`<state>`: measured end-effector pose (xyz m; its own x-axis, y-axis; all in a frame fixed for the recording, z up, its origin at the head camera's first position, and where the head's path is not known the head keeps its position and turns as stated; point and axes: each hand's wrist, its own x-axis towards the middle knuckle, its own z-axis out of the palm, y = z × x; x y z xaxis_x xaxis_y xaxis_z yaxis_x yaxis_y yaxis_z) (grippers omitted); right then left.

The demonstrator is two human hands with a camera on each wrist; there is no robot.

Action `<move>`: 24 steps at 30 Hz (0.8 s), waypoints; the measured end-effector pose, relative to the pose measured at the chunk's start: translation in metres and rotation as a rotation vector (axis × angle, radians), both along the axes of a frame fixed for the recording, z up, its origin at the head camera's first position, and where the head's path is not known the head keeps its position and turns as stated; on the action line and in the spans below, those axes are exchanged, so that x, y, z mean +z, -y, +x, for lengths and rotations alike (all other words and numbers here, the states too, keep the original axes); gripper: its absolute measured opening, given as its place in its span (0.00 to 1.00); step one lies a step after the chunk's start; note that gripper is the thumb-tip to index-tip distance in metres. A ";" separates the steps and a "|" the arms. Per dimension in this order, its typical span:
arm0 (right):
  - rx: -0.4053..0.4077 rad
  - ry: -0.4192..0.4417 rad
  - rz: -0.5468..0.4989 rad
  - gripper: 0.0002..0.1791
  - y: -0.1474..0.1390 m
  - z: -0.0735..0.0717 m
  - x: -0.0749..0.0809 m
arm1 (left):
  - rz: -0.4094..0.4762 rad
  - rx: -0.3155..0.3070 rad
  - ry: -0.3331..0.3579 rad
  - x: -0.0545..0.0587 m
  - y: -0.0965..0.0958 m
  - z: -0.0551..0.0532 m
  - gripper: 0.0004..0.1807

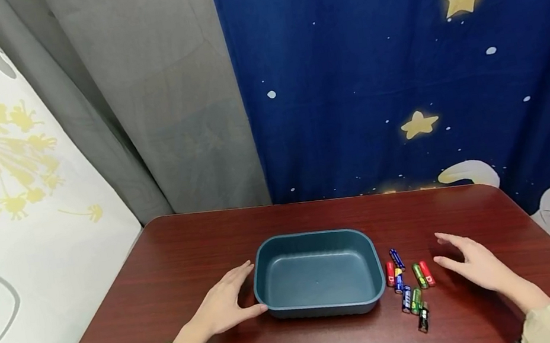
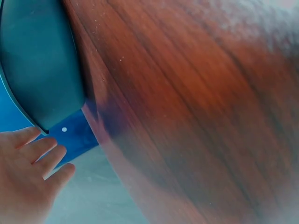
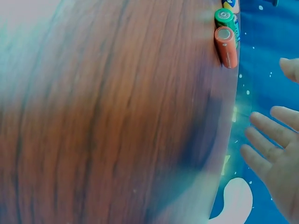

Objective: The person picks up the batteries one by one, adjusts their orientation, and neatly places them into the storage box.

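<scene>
A dark teal rectangular plastic basin (image 1: 324, 310) stands at the middle of the table with nothing in it. My left hand (image 1: 221, 306) is at its left side, fingers spread, thumb and fingertips by the rim; whether they touch I cannot tell. In the left wrist view the fingers lie beside the basin wall (image 2: 42, 60). Several small batteries lie loosely grouped right of the basin, among them a red battery (image 1: 427, 273), a green battery (image 1: 419, 276), a blue battery (image 1: 397, 260) and a black battery (image 1: 423, 317). Right of them my right hand (image 1: 476, 265) holds nothing, its fingers extended.
Everything stands on a dark red-brown wooden table (image 1: 199, 237) with rounded far corners. Behind it hang a grey curtain (image 1: 165, 93) and a blue curtain (image 1: 344, 64) with stars and a cat. A white patterned cloth (image 1: 20, 236) hangs along the left edge.
</scene>
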<state>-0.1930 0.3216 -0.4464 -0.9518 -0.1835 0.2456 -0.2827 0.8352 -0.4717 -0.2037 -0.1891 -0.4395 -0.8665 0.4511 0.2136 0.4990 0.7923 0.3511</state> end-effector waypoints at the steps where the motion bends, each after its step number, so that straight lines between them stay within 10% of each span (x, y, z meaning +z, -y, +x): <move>1: 0.008 -0.010 -0.013 0.30 0.001 0.000 -0.001 | 0.001 0.000 0.001 0.000 0.000 0.000 0.49; 13: 0.173 0.054 -0.117 0.24 0.004 -0.002 -0.008 | 0.007 -0.022 -0.009 0.001 -0.002 0.002 0.48; 24: 0.155 0.126 -0.074 0.28 0.008 -0.002 -0.011 | 0.011 -0.018 0.001 0.002 -0.003 0.002 0.48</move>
